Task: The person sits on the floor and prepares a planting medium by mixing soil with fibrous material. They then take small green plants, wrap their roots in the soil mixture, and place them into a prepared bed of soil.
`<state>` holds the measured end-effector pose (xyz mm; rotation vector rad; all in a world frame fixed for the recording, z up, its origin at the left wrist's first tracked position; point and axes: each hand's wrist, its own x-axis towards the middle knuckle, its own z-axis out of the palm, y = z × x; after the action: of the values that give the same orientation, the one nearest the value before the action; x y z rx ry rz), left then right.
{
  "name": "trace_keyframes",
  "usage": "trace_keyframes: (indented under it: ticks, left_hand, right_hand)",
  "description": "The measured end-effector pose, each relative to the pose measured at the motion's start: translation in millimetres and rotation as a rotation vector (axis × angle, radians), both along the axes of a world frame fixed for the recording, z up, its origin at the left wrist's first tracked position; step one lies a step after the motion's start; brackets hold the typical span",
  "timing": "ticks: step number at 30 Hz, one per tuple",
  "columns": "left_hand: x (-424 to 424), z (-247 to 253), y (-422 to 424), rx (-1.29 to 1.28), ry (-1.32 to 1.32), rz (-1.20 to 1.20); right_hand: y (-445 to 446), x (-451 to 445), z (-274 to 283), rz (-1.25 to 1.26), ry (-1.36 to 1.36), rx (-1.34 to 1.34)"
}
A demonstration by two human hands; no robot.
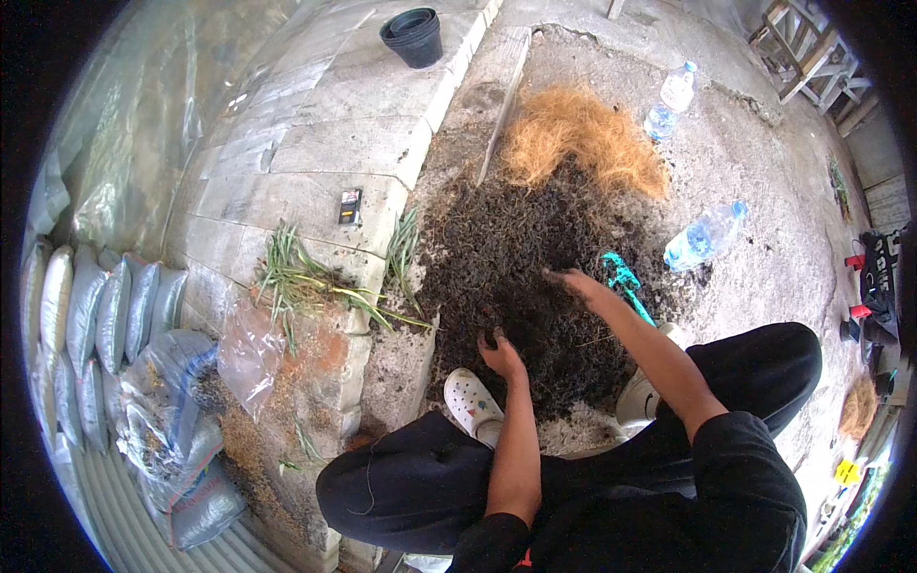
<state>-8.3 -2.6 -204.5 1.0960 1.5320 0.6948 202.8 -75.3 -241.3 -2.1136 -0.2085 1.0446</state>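
A wide heap of dark, fibrous potting soil point(494, 236) spreads over the concrete floor in front of me. My left hand point(503, 356) touches its near left part, with dark soil about the fingers. Farther right, my right hand point(577, 285) reaches into the heap, and its fingertips are dark with soil. Whether either hand grips a clump is not clear. Just right of that hand lies a turquoise hand trowel point(627, 283), partly smeared with soil. Loose tan coconut fibre point(580, 136) covers the heap's far edge.
Two plastic water bottles, one lying point(702, 238) and one farther off point(671, 100), are at the right. Uprooted plants point(286, 261) and a clear plastic bag point(248, 351) rest on the stone step at left. Stacked black pots point(412, 39) stand beyond; filled bags point(82, 308) line the left.
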Motion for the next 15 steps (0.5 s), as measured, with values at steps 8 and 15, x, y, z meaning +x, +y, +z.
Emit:
trace_keyframes:
  ticks: [8,15]
  left_hand:
    - [-21.6,-10.2,-1.0,0.174,0.376,-0.022]
    - [-22.2,-10.4,-6.3,0.135,0.405,-0.057]
  right_hand:
    - [9.3,34.6,78.4,0.446,-0.499,-0.214]
    - [2.9,52.5,118.7,0.214,-0.526,-0.494]
